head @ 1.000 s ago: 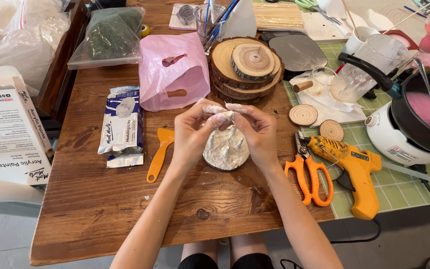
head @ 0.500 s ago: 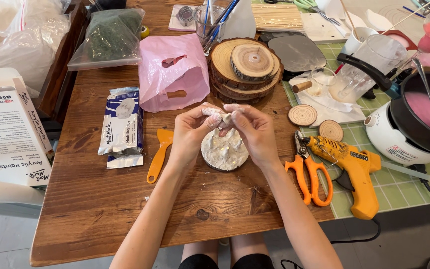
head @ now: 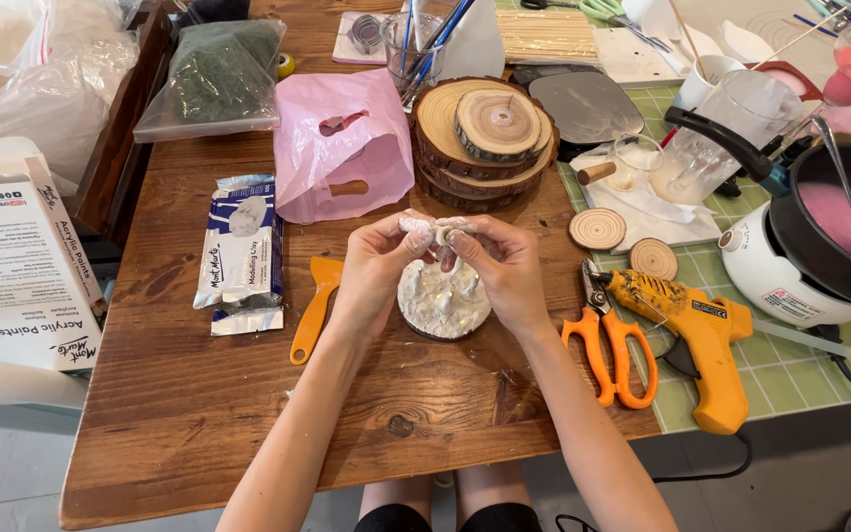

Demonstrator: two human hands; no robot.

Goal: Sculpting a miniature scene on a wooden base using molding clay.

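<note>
Nearest: clay-covered disc [head: 442, 301] on wooden table [head: 199, 414], white, lumpy, small upright nubs. Above it, left hand [head: 382, 266] and right hand [head: 499, 266], fingertips pinched together on small white clay piece [head: 437, 232]. Beyond: stack of wood slices [head: 485, 138].

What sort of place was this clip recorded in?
Probably a home craft table: the hands shape a white clay piece, with a glue gun, orange scissors and stacked wood slices nearby.
</note>
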